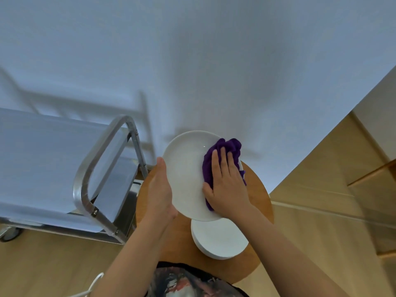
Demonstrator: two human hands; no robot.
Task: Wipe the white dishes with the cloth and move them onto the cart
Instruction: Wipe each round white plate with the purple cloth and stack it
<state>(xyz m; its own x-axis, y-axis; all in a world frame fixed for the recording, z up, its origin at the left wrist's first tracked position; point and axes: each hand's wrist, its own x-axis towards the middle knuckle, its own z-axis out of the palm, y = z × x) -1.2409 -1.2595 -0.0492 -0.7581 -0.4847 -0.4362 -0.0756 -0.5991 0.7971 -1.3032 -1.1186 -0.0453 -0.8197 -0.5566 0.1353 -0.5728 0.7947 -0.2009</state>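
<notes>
A white plate (188, 174) was held tilted above a round wooden tabletop (257, 189), its far rim reaching past the tabletop's far edge toward the wall (214, 61). The plate's left rim was gripped by the left hand (159, 189); the thumb was seen along the rim, and the fingers were hidden behind the plate. A purple cloth (227, 146) was pressed onto the right part of the plate's face by the right hand (227, 185), fingers straight and close together, flat on the cloth. The cloth was bunched beyond the fingertips and overhung the plate's right rim slightly.

A stack of white dishes (219, 239) was noted on the near part of the tabletop, below the held plate's near rim; its far edge was covered by the plate. Whether plate and stack touched could not be told. Bare wood was visible to the right of the stack and along the tabletop's right edge.

A metal cart (42, 157) stood just left of the tabletop, its flat top shelf bare where visible, bounded at the near end by a curved tubular handle (100, 159). The handle post stood close beside the tabletop's left edge. A caster (9, 233) was seen at lower left on the wooden floor (321, 232). Open floor lay to the right of the tabletop.
</notes>
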